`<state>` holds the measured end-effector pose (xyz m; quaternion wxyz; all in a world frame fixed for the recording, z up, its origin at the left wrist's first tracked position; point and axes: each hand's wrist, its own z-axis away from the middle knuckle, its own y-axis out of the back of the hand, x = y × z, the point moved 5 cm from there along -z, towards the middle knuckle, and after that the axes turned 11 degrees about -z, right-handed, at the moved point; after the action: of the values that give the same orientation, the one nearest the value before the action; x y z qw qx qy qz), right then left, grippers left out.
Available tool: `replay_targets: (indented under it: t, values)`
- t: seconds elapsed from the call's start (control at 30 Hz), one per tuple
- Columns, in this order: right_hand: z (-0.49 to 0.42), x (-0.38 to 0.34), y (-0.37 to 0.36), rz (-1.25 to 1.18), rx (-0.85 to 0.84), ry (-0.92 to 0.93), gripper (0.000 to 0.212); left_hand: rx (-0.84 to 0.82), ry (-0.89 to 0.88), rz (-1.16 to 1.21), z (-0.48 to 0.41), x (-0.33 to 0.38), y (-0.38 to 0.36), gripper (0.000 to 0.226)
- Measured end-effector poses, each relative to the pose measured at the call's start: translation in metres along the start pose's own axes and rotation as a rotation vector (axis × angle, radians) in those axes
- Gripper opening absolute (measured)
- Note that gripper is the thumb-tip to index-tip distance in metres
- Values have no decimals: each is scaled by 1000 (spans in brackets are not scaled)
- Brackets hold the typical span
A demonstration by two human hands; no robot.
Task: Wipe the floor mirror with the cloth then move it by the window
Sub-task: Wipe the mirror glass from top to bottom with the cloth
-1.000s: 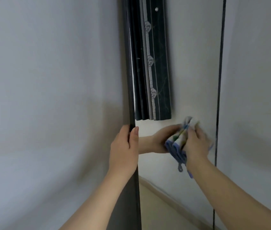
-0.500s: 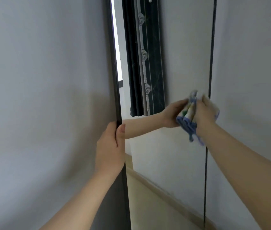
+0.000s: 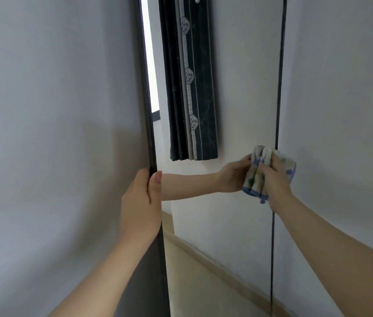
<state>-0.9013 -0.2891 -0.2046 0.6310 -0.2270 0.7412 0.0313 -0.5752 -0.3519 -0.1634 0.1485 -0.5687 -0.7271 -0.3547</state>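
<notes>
2 bare hands work on a tall floor mirror point(image 3: 226, 225) that stands upright against a pale grey wall point(image 3: 55, 133). Its thin dark frame runs from top to bottom of the view.

The left hand point(image 3: 141, 202) grips the mirror's left edge at about mid height. The thumb lies flat along the front of the frame, nail facing the camera. The other fingers wrap round behind the edge, out of sight.

The right hand point(image 3: 274, 177) presses a bunched cloth point(image 3: 255, 175), white with blue trim and green and yellow marks, against the glass at the mirror's right edge, where the cloth laps over the frame. The fingers are curled close together over the cloth, clutching it; the thumb cannot be seen. In the glass, the reflection of that hand and forearm meets the cloth from the left.

Higher in the glass, a dark pleated curtain point(image 3: 190, 88) with a pale patterned band hangs reflected. Just left of it is 1 bright narrow strip of window point(image 3: 150, 65). Lower in the glass, a beige skirting board point(image 3: 215, 264) runs diagonally below a white wall.
</notes>
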Motion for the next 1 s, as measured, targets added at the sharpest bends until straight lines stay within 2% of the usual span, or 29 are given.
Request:
replay_targets:
  t: [0.07, 0.2, 0.27, 0.33, 0.4, 0.47, 0.53, 0.57, 0.63, 0.73, 0.77, 0.8, 0.83, 0.9, 0.93, 0.97, 1.0]
  values:
    - [-4, 5, 13, 78, 2, -14, 35, -1, -8, 11, 4, 2, 1, 16]
    - [-5, 14, 18, -31, 73, -106, 33, 3, -7, 10, 4, 3, 3, 18]
    - [11, 12, 0, 5, 56, -9, 28, 10, 18, -2, 0, -1, 2, 15]
    - [35, 8, -14, -14, -49, 154, 21, 6, 33, -11, -3, -4, 1, 15]
    - [43, 10, -11, 28, -160, 272, 27, 6, 35, -16, -2, -3, 0, 15]
    - [28, 13, 4, 96, -67, 213, 38, 7, 31, -15, 0, -1, 0, 15]
    - [21, 17, 14, 93, 54, 42, 38, 6, 28, -12, 3, 1, 1, 17]
    - [27, 13, 10, 90, 59, 37, 36, 3, 34, -6, 3, 1, 1, 16]
    - [54, 0, -11, 121, -13, 182, 32, -4, 48, -1, 4, 1, 3, 15]
    - [112, -16, -44, 261, -108, 607, 36, -8, 55, -1, 3, 1, 4, 14]
    - [118, -19, -48, 311, -109, 705, 36, -15, 61, -1, 3, 2, 4, 15]
    - [112, -24, -48, 327, -88, 728, 38, -22, 66, -6, 2, 2, 5, 15]
    - [98, -28, -42, 328, -31, 659, 40, -33, 71, -12, 2, 2, 5, 16]
    - [74, -30, -26, 283, 140, 386, 39, -47, 66, -20, 3, 2, 5, 19]
    - [77, -29, -26, 276, 178, 328, 38, -51, 63, -20, 4, 3, 6, 20]
    - [93, -35, -34, 287, 154, 397, 38, -54, 61, -18, 5, 4, 6, 22]
    - [116, -41, -46, 294, 68, 541, 37, -57, 58, -14, 5, 4, 6, 22]
